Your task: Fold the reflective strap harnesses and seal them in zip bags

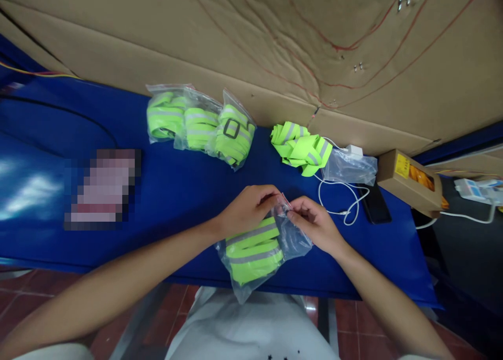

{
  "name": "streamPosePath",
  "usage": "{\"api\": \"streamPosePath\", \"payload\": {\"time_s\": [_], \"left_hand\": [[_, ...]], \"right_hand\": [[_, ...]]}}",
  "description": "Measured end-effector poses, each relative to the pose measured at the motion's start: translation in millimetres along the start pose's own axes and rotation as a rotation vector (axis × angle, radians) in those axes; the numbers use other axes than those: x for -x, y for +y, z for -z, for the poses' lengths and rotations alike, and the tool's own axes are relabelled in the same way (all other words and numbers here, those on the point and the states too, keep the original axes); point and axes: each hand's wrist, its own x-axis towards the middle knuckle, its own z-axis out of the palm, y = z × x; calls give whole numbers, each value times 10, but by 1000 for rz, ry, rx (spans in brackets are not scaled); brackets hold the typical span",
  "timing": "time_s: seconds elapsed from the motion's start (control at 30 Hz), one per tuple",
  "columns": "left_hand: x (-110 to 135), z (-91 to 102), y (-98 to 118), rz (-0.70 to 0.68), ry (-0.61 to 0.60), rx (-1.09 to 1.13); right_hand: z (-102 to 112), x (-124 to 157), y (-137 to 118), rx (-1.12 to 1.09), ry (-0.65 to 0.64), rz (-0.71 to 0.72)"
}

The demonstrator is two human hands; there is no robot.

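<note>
My left hand (pixel 245 209) and my right hand (pixel 316 224) both pinch the top edge of a clear plastic bag (pixel 291 239) near the front edge of the blue table (pixel 176 187). Inside the bag lies a folded neon-green reflective strap (pixel 253 250) with grey stripes. The fingers of both hands are closed on the bag's mouth, thumbs close together. The bag hangs partly over the table edge toward my lap.
Three bagged green straps (pixel 200 124) lie at the back by the cardboard wall (pixel 275 40). A loose pile of green straps (pixel 301 148) sits beside empty clear bags (pixel 349 166). A white cable (pixel 341 197), a black phone (pixel 375 205) and a small cardboard box (pixel 412 179) lie at the right.
</note>
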Motion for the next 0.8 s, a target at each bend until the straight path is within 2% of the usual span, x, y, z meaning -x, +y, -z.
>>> {"api": "streamPosePath", "payload": {"time_s": [0.13,0.33,0.8], "left_hand": [[9,-24,4,-13,13,21],[-3,-39,26,50,-21,153],[24,-18,91,29,-27,66]], "right_hand": [[4,-3,-7,1,0,-12],[19,2,17,-17,-1,-42],[9,10,8,19,-23,-13]]}}
